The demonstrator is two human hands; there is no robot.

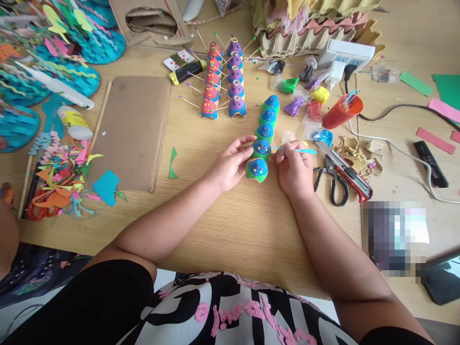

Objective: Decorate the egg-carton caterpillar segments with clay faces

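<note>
A row of several green-and-blue clay-covered figures [266,130] with small faces runs away from me at the centre. My left hand [233,163] is closed lightly, thumb and fingers, on the side of the second-nearest figure [261,149]. The nearest figure [257,170] stands just in front of it, with yellow dots on its blue face. In my right hand [295,167] is a thin blue plastic modelling tool [305,151], pinched between thumb and fingers. Its tip points left, at the edge of the second-nearest figure. Part of the tool is hidden by my fingers.
Red figures [212,81] and purple figures [235,74] with toothpicks stand behind. Clay bags [288,85], an orange cup [343,111], black scissors [332,179] and a box cutter [347,172] lie right. Cardboard [129,129] and paper scraps [61,182] lie left. Egg cartons [305,38] stand behind.
</note>
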